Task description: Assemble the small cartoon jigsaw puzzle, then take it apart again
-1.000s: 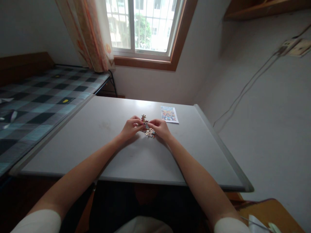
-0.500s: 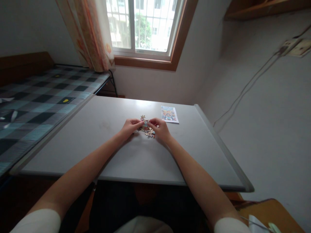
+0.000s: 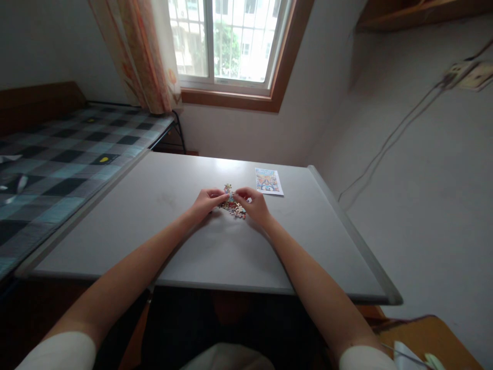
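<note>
A small heap of jigsaw pieces (image 3: 238, 209) lies on the white table (image 3: 154, 200), between and just below my hands. My left hand (image 3: 211, 201) is closed, thumb and fingers pinching a joined cluster of puzzle pieces (image 3: 227, 188) that sticks up above the heap. From the other side my right hand (image 3: 252, 201) pinches at the same cluster, its fingertips close to those of my left hand. The fingers hide part of the cluster. Right of my hands, a printed picture card (image 3: 269, 182) lies flat.
A bed with a checked cover (image 3: 77, 149) stands along the table's left side. Behind the table are a curtain (image 3: 144, 56) and a window. A cable (image 3: 379, 154) hangs on the right wall. A wooden stool (image 3: 435, 339) stands at the lower right.
The cluster between my fingertips has tilted and shifted slightly. Both hands stay in nearly the same place.
</note>
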`<control>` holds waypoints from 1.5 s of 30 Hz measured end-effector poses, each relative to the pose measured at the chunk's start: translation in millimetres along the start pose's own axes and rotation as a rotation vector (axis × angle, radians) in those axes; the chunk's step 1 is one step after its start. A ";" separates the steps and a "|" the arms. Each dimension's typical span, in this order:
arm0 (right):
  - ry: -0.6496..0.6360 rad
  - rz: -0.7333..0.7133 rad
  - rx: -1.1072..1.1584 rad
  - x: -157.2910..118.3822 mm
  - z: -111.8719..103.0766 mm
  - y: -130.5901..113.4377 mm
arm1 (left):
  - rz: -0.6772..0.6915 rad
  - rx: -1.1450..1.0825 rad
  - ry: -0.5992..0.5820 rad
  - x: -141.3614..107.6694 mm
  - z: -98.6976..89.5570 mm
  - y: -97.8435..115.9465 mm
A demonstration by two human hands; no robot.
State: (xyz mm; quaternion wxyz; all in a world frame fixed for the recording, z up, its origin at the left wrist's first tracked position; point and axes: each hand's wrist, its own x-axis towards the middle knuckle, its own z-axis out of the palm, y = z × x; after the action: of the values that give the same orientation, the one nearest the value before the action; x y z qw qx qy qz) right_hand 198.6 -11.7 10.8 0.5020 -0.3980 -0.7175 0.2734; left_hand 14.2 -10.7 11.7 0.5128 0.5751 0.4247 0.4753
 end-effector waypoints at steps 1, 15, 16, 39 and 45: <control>0.012 0.018 0.013 0.2 0.1 0.1 | 0.032 0.012 -0.004 -0.4 0.1 0.9; 0.071 -0.138 -0.145 0.0 -2.6 -7.4 | 0.235 0.149 0.036 -0.9 1.9 2.6; 0.070 -0.160 -0.154 -0.1 -2.7 -8.5 | 0.213 0.141 0.034 -0.8 1.5 2.7; 0.050 -0.013 -0.091 1.8 -4.5 -3.1 | 0.084 -0.022 0.098 0.8 2.6 3.4; -0.025 -0.026 -0.040 0.3 -3.9 -2.4 | 0.091 -0.027 0.069 3.1 1.2 -1.9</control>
State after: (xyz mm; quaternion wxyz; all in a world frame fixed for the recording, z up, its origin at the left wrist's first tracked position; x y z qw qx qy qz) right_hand 201.5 -12.8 14.2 0.4888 -0.3951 -0.7340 0.2575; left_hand 16.0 -7.6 10.1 0.4832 0.5701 0.4093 0.5235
